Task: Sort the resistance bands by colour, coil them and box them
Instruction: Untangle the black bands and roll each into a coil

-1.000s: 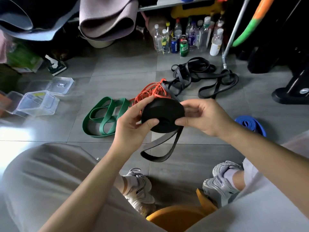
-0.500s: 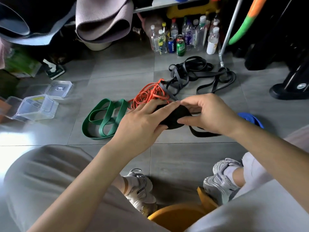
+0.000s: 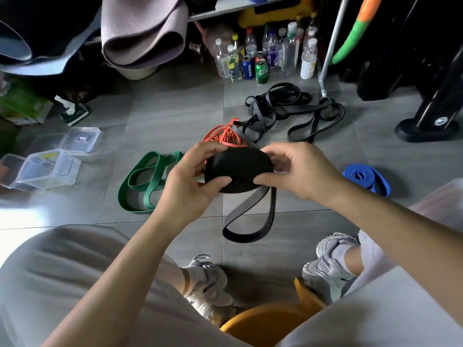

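Left hand and right hand grip one black coil (one blue coil lies at three o'clock).

I see a grey tile floor w/ thin pale grout lines. Hard white glare patch on it at 9 o'clock; rest of the rm is dim, esp. along the top. At 12, a grey shelf edge, w/ a cluster of plastic bottles & drink cans on the floor below it. At 11, a rolled mauve mat over a pale tub. At 1, a slanted metal pole beside an orange-green tube. At 3, a black stand base. At 6, an orange-yellow plastic object, partly hidden.
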### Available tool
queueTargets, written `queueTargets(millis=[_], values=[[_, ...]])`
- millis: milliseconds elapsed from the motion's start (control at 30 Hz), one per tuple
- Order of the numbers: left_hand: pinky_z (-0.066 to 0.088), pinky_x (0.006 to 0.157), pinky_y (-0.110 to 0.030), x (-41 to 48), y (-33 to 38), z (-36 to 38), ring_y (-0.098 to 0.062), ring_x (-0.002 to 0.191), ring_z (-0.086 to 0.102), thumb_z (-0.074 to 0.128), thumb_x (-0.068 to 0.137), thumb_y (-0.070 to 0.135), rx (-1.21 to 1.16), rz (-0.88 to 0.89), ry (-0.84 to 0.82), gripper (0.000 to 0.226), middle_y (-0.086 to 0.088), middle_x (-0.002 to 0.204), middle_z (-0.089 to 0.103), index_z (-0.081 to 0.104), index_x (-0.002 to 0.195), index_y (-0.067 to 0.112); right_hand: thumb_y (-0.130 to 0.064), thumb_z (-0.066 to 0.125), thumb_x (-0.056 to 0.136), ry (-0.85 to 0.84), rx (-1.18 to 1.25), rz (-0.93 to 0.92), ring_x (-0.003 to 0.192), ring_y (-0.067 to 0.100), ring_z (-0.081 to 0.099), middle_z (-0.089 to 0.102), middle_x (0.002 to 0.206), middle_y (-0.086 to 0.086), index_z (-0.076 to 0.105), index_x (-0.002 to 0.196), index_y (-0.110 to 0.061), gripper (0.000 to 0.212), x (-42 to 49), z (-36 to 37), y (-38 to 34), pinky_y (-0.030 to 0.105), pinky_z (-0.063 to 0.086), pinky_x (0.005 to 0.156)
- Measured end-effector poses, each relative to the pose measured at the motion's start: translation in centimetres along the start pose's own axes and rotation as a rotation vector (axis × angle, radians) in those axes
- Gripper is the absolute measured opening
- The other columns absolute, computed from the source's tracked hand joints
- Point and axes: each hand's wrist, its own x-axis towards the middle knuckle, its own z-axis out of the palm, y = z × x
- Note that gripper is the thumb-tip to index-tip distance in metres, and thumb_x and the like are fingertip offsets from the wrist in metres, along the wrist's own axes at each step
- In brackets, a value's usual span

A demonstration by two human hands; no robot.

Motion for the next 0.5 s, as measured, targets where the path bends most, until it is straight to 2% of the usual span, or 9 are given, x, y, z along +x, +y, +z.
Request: queueTargets(millis=[67,167,233,300,367,433,500], values=[[0.050,0.087,-0.026,-0.32,-0.24,-0.21,-0.011,0.104,0.062,0.072,0.069,0.004,-0.101,-0.016,0.053,0.056,0.017,0.103,0.064,0.055,0.104,0.044,-0.011,0.081,0.069,0.019,0.065,0.019,0.085,0.010,0.069,0.073,0.089,-0.004,0.067,0.092,-0.025,0.030,-0.04,0.28,0.16,0.036,0.055,0.085],[0.053,0.084,-0.039,-0.55,-0.50,-0.35,-0.019,0.099,0.062,0.073,0.067,0.005,-0.233,-0.056,0.101,0.050,0.000,0.102,0.064,0.055,0.106,0.032,-0.002,0.078,0.071,0.012,0.192,0.038,0.084,0.006,0.069,0.071,0.089,-0.007,0.064,0.089,-0.028,0.034,-0.13,0.57,0.17,0.029,0.055,0.084],[0.053,0.084,-0.049,-0.72,-0.51,-0.27,-0.020,0.096,0.063,0.075,0.067,0.009,-0.280,-0.081,0.097,0.049,-0.001,0.099,0.065,0.057,0.103,0.037,0.002,0.076,0.070,0.011,0.256,0.046,0.083,0.006,0.069,0.071,0.090,-0.006,0.064,0.090,-0.027,0.037,-0.06,0.65,0.25,0.028,0.056,0.080],[0.053,0.083,-0.055,-0.78,-0.51,-0.30,-0.019,0.092,0.062,0.075,0.066,0.018,-0.319,-0.105,0.061,0.047,0.000,0.097,0.064,0.057,0.099,0.045,0.005,0.075,0.070,0.007,0.297,0.043,0.084,0.006,0.069,0.071,0.092,-0.005,0.065,0.092,-0.025,0.038,0.06,0.62,0.19,0.026,0.054,0.083],[0.053,0.080,-0.056,-0.65,-0.57,-0.37,-0.017,0.087,0.062,0.074,0.067,0.018,-0.360,-0.160,0.000,0.046,0.007,0.094,0.064,0.053,0.099,0.043,0.005,0.075,0.070,0.004,0.320,0.033,0.085,0.008,0.069,0.072,0.093,-0.003,0.066,0.093,-0.024,0.038,0.10,0.48,0.04,0.024,0.053,0.085],[0.055,0.078,-0.052,-0.36,-0.50,-0.42,-0.016,0.084,0.061,0.073,0.069,0.012,-0.324,-0.213,-0.044,0.047,0.011,0.093,0.063,0.047,0.102,0.034,0.007,0.073,0.072,-0.012,0.336,0.033,0.084,0.012,0.070,0.073,0.093,0.003,0.067,0.094,-0.022,0.037,0.07,0.22,-0.09,0.024,0.055,0.079],[0.054,0.078,-0.044,0.08,-0.23,-0.68,-0.012,0.090,0.061,0.073,0.069,0.015,-0.094,-0.185,-0.055,0.048,0.015,0.100,0.059,0.044,0.100,0.036,0.010,0.071,0.072,-0.041,0.333,0.037,0.079,0.013,0.070,0.073,0.089,0.001,0.067,0.093,-0.022,0.038,0.09,0.13,-0.08,0.021,0.056,0.070]])
